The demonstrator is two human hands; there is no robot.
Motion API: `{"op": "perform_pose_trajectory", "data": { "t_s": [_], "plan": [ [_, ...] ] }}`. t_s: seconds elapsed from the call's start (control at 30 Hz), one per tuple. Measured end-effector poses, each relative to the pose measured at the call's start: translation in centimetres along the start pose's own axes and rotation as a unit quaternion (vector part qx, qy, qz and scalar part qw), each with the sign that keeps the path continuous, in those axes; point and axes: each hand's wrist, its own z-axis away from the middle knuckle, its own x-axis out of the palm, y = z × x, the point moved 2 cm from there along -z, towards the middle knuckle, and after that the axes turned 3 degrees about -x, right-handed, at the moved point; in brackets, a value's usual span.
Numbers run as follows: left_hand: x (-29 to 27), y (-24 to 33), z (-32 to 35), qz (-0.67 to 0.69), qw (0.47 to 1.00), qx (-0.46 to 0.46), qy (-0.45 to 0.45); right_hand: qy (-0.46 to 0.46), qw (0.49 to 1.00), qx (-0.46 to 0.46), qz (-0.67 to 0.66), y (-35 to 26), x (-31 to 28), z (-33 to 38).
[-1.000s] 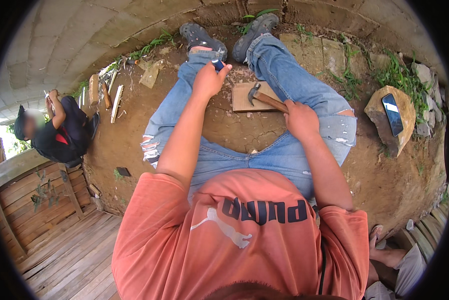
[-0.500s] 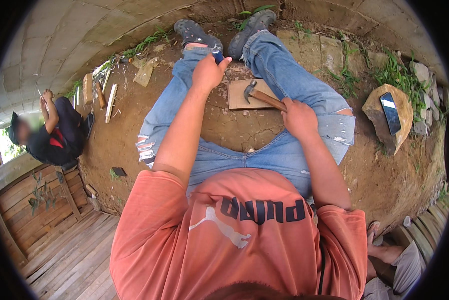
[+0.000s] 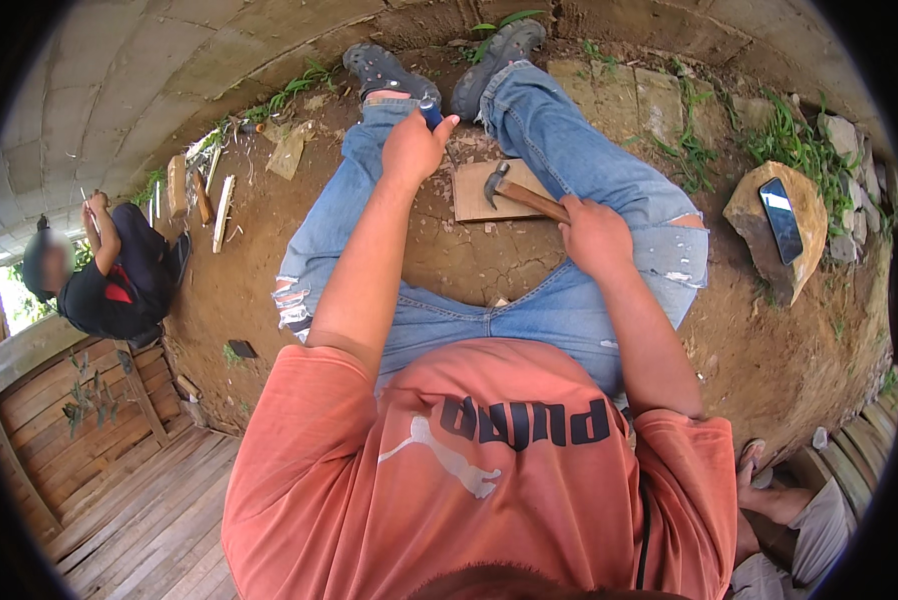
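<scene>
My left hand (image 3: 414,148) is closed around a blue-handled tool (image 3: 430,112) with a shiny metal top end, above my left shin. The rest of that tool is hidden by my fingers. My right hand (image 3: 598,237) grips the wooden handle of a claw hammer (image 3: 531,197) near its end, by my right thigh. The hammer's metal head is over a flat wooden board (image 3: 472,191) lying on the dirt between my legs. Part of the board's right side is out of sight behind my right leg.
At the right, a phone (image 3: 780,221) rests on a large flat rock (image 3: 747,220). Wood pieces (image 3: 224,213) lie at the left, near a crouching person (image 3: 119,270) holding a thin stick. A wall (image 3: 269,45) runs beyond my feet. Another person's leg (image 3: 777,507) shows at lower right.
Both hands keep their holds and have barely moved. The head of the crouching person at the left has shifted a little.
</scene>
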Motion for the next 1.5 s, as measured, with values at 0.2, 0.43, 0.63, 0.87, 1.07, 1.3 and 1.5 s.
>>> {"op": "perform_pose_trajectory", "data": {
  "t_s": [0.2,0.43,0.63,0.87,1.07,1.3,1.5],
  "plan": [
    [0.3,-0.5,-0.1,0.008,1.0,0.016,0.011,0.008,1.0,-0.004,0.001,0.1,0.1,0.1],
    [0.0,-0.5,0.1,0.063,0.998,0.018,0.01,0.003,1.0,-0.003,0.003,0.2,0.3,0.0],
    [-0.6,-0.7,0.9,0.164,0.985,0.051,-0.031,0.0,1.0,0.002,0.006,0.1,0.2,0.0],
    [-0.8,-2.1,3.9,0.23,0.966,0.082,-0.084,0.001,1.0,0.006,0.003,0.0,0.0,0.1],
    [0.0,-2.6,8.8,0.199,0.961,0.19,-0.029,-0.007,1.0,0.006,0.006,-0.1,0.0,0.1],
    [2.0,-3.3,11.3,0.203,0.963,0.179,-0.016,-0.018,1.0,0.018,0.001,-0.1,0.2,0.0],
    [2.4,-2.4,12.7,0.132,0.974,0.181,-0.02,-0.023,0.999,0.011,0.021,0.0,0.3,-0.1]
  ]
}}
